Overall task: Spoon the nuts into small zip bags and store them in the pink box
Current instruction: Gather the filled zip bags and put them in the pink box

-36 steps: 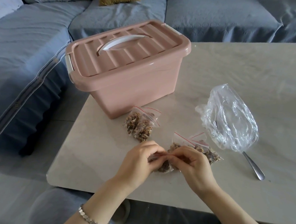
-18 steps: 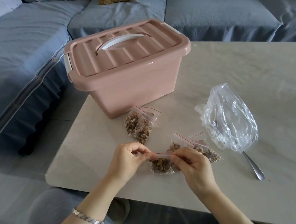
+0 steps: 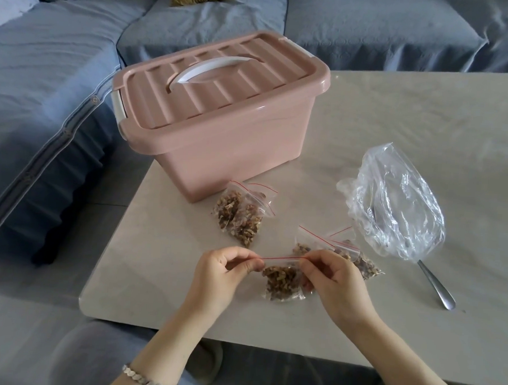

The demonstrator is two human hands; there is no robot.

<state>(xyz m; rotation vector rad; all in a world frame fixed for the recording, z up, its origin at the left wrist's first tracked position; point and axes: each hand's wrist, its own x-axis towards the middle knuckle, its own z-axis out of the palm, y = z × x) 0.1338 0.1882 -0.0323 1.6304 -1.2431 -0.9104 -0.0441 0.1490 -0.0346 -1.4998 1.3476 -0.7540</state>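
Note:
A small zip bag of nuts hangs just above the table between my hands. My left hand pinches the left end of its red zip strip and my right hand pinches the right end. Two filled zip bags lie in front of the pink box, whose lid is closed with a white handle on top. More filled zip bags lie behind my right hand, partly hidden by it.
A crumpled clear plastic bag lies on the right over the bowl of a metal spoon, whose handle sticks out toward me. The beige table ends close to my arms. A grey sofa wraps the left and far sides.
My hands have moved apart along the zip strip, the left one sliding left. The bag of nuts now shows between them.

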